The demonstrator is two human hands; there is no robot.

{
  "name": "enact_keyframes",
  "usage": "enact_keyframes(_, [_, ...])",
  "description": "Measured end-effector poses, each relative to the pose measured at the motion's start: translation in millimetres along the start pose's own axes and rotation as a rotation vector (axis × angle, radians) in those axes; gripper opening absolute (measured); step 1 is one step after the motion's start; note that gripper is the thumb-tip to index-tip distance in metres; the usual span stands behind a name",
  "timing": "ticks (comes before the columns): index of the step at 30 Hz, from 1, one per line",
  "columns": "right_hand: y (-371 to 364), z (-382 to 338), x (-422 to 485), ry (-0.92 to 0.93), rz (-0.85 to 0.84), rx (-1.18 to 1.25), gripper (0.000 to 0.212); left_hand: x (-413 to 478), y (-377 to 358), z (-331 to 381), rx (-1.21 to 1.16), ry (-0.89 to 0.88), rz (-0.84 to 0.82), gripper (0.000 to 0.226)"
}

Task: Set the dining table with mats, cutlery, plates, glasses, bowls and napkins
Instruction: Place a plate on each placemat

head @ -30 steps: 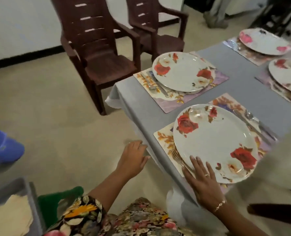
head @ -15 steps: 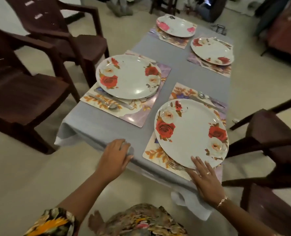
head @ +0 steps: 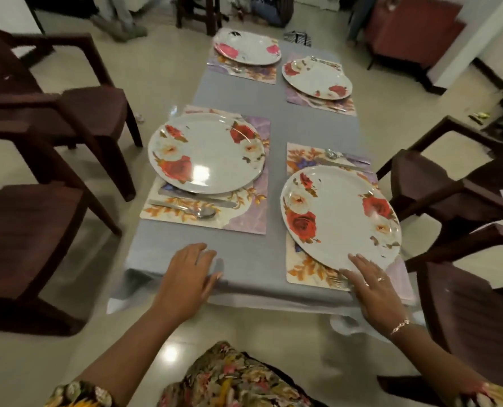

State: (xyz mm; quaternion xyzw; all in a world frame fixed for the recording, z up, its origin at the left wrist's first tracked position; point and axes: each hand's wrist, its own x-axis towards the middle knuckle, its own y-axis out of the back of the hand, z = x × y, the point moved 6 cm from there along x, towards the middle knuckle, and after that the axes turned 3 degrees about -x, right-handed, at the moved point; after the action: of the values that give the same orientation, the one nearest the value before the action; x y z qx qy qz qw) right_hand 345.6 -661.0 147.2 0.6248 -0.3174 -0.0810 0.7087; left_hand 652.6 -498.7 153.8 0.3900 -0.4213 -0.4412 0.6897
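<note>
free: bare tablecloth [head: 276, 136] strip between mats [head: 256, 171] | obstacles: chairs [head: 91, 110] close along both sides

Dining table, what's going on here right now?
A person is setting a grey-clothed table. Their right hand lies flat with straight fingers on the rim of the nearest plate, by a fork; the left hand rests on the table's near edge. Four mats each carry a floral plate and cutlery. No glasses, bowls or napkins show.
</note>
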Motion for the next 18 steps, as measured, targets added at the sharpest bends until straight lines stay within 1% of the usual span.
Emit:
enact_keyframes(1, [-2.9,-13.6,11.6,-0.019,0.038,0.012,0.028,2.6,5.3,-10.5,0.018,-0.004,0.021,0.039])
enact_keyframes(3, [-14.9,-43.7,40.9,-0.053,0.089,0.047,0.025,7.6,14.7,-32.1,0.058,-0.021,0.055,0.031])
enact_keyframes(5, [-31.8,-78.6,76.0,-0.064,0.096,0.095,0.026,14.6,21.7,-56.1,0.058,-0.018,0.026,0.040])
enact_keyframes(7, [-50.3,-113.9,113.4,-0.087,0.077,0.149,0.033,22.6,28.1,-85.1,0.064,-0.006,0.023,0.041])
enact_keyframes(10, [-70.3,-159.0,165.5,-0.127,0.097,0.219,0.027,36.2,32.8,-129.9,0.023,-0.011,-0.043,0.041])
enact_keyframes(11, [-72.6,-172.0,181.7,-0.129,0.114,0.235,0.028,42.2,35.6,-143.1,0.022,-0.022,-0.061,0.043])
enact_keyframes(14, [-75.6,-193.1,217.1,-0.163,0.143,0.233,0.028,63.7,47.2,-171.5,0.024,-0.108,-0.108,0.040])
enact_keyframes(18, [-83.0,-195.3,241.2,-0.304,0.120,0.227,0.025,108.6,56.3,-201.4,0.009,-0.237,-0.142,0.034])
